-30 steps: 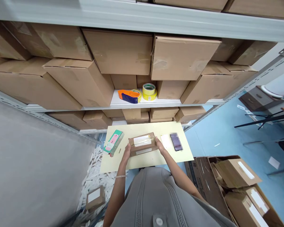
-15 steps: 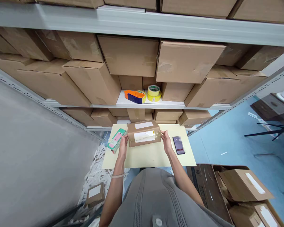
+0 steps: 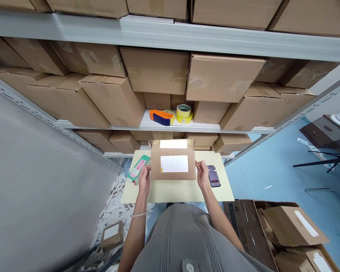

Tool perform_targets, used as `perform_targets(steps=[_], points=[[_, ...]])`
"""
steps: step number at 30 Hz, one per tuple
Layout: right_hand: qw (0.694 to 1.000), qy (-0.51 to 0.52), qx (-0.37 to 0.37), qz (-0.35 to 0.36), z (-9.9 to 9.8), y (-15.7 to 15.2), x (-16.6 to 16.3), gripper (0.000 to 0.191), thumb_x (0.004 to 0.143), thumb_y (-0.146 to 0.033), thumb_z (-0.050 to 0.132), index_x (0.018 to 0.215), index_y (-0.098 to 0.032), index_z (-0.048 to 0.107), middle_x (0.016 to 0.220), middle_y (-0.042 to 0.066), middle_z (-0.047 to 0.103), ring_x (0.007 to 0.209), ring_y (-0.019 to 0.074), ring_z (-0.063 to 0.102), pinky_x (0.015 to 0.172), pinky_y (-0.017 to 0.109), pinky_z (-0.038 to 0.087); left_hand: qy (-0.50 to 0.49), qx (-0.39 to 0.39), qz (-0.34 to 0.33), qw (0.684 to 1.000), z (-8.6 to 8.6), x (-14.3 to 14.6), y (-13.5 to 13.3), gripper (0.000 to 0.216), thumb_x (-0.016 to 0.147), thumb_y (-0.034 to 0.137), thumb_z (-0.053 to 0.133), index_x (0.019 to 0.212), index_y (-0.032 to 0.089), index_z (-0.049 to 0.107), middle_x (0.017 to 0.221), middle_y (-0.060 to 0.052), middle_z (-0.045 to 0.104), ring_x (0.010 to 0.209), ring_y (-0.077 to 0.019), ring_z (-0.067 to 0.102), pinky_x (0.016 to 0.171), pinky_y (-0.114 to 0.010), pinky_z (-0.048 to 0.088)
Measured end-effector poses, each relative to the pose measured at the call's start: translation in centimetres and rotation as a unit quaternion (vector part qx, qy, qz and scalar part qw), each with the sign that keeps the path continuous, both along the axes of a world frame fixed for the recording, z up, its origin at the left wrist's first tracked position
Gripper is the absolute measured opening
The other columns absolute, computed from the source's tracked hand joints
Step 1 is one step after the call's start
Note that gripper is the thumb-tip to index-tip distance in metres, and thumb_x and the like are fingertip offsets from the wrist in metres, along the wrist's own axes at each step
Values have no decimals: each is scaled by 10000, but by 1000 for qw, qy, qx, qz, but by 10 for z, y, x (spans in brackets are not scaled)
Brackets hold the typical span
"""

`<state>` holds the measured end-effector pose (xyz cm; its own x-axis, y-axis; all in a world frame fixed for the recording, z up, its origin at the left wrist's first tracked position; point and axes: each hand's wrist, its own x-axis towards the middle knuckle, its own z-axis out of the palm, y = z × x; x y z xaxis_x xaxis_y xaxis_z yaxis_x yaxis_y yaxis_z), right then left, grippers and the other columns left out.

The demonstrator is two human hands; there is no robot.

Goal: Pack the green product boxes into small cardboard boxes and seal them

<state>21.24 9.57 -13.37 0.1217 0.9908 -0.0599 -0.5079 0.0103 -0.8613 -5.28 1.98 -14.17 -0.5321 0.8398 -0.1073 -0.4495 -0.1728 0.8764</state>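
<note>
1. The cardboard parcel (image 3: 172, 160), over the tabletop (image 3: 170, 192), now shows a broad labelled face; half a second ago, a taped side faced the camera.
2. Left hand (image 3: 144, 180) and right hand (image 3: 203, 173) each pinch one end, grip nearly closed.
3. The left hand partly hides the green-and-pink carton (image 3: 138, 166); the smartphone (image 3: 214, 176) screen is pixelated.

Grey top (image 3: 172, 238), one. Round pale button (image 3: 189, 267), set on a grey tab (image 3: 185, 265). Stitched seams (image 3: 209, 243), either side of button. Thin pale bracelet (image 3: 138, 214), left forearm, well left of button.
</note>
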Motion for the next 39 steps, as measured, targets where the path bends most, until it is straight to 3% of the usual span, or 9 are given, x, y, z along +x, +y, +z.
perform_targets(steps=[3,7,10,15,23,28,34,39], points=[[998,-63,-9,-15,-7,-1,-1,321,714,-473,743,697,-224,541,705,-30,565,750,152,573,851,334,453,62,-5,10,998,-4,0,3,348,702,491,769,817,198,621,852,8,595,802,-126,574,736,-215,454],[993,-115,-11,-10,-17,0,-3,297,686,-408,760,856,-222,603,880,12,641,871,175,583,834,308,446,100,27,2,995,-5,2,4,380,734,458,752,1005,232,611,1094,-38,616,1072,-178,590,931,-264,446],[996,-89,-15,18,-23,1,-3,320,692,-372,744,955,-237,621,988,24,657,957,182,585,864,306,446,119,49,-27,991,-4,0,3,460,743,458,745,1118,251,577,1257,-81,574,1248,-230,525,1048,-332,402],[998,-8,-29,47,-29,1,2,436,623,-242,744,1038,-273,615,994,-7,647,900,145,602,832,274,475,128,38,-61,989,-13,-7,-1,582,722,453,763,1235,277,549,1361,-88,511,1304,-252,481,1094,-365,382],[998,26,-48,0,-38,3,7,244,631,-252,737,826,-246,592,702,-55,545,749,134,609,856,316,517,83,-14,-59,995,-26,-10,-1,529,837,661,513,1180,275,630,1266,-63,627,1278,-268,511,1055,-440,421],[999,2,-49,-12,-48,4,9,267,630,-298,749,829,-240,579,740,-55,549,881,157,634,903,311,469,92,-104,-73,988,-34,-9,-1,507,848,563,569,1222,227,629,1315,-80,622,1341,-296,454,1114,-454,354],[985,-162,-61,-12,-70,-2,8,277,689,-446,677,838,-228,591,840,-26,613,837,162,559,801,287,437,36,-105,-85,990,-55,-15,-3,625,823,740,447,1043,218,710,1268,-115,648,1348,-276,450,1147,-460,314],[982,-163,-86,42,-79,-6,2,331,716,-534,630,855,-234,616,875,-12,647,895,192,568,810,305,439,30,-116,-103,987,-53,-17,-2,563,787,714,538,1019,236,725,1285,-115,639,1360,-291,435,1160,-472,287]])
